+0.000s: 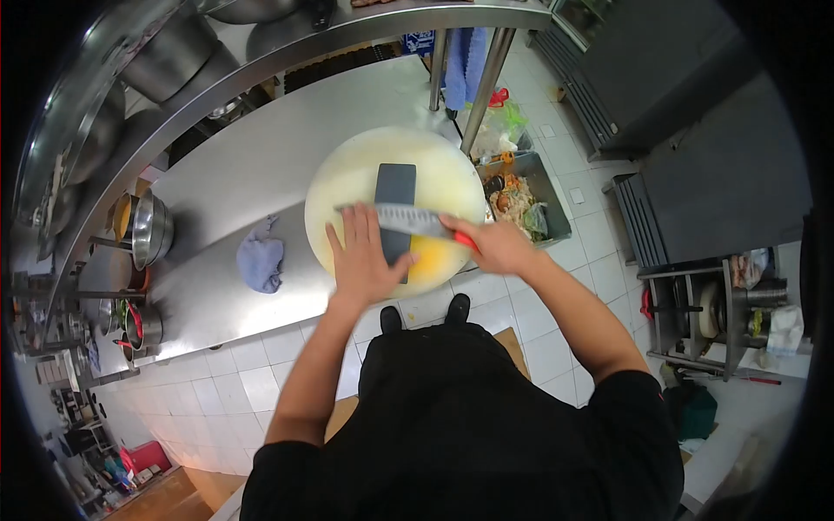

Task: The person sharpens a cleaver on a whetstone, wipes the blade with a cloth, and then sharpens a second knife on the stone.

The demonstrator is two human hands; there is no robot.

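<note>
A kitchen knife with a dimpled blade and a red and black handle lies across a dark grey sharpening stone. My right hand is closed around its handle. Against the blade near the tip, my left hand rests with its fingers stretched out and the thumb apart. Beneath the stone is a round, pale yellow cutting board on the steel counter. The hands cover part of the stone's lower half.
A blue cloth lies on the steel counter left of the board. Metal bowls stand farther left. Right of the board sits a grey bin of food scraps, below a shelf post. A steel shelf runs overhead.
</note>
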